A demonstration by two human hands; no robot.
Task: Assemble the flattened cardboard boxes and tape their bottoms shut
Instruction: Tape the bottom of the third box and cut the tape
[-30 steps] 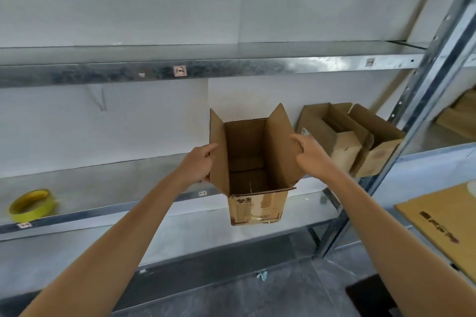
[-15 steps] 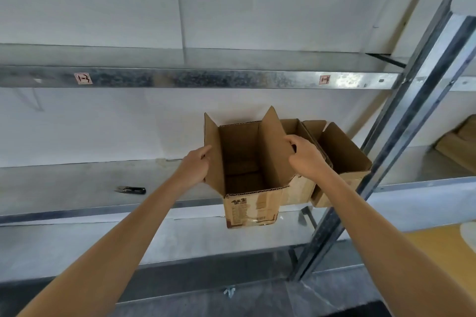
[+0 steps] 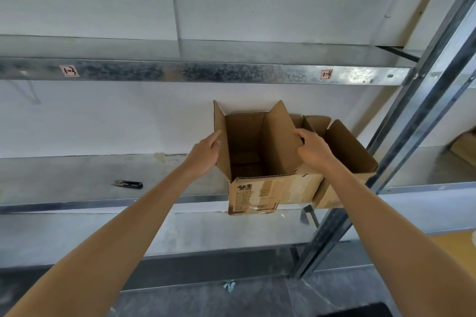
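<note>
The person stands at a metal rack with both arms stretched out, holding a cardboard box (image 3: 257,195) between the hands at the front edge of the middle shelf (image 3: 77,204). The box is upright and open at the top, with all its top flaps standing up and printed, scuffed cardboard facing us. Its lower front hangs over the shelf's front lip; from here I cannot tell whether it rests on the shelf.

The right hand (image 3: 313,148) grips the right flap, its fingers curled over the flap's upper edge. The left hand (image 3: 206,152) lies against the outer face of the left flap with one finger running up along the edge. Whether it pinches the flap or only presses on it I cannot tell.

Just to the right, touching the held box, a second open box (image 3: 301,188) sits on the same shelf, and a third box (image 3: 345,157) stands beside that one, close to the slanting steel upright (image 3: 412,136). Well off to the left on the shelf lies a small pair of black-handled snips (image 3: 128,184).

Above runs the upper shelf beam (image 3: 180,72), galvanised and mottled, carrying two small labels — one (image 3: 69,71) at the left, the other (image 3: 326,74) at the right. Behind it all is a plain pale wall (image 3: 103,121).
</note>
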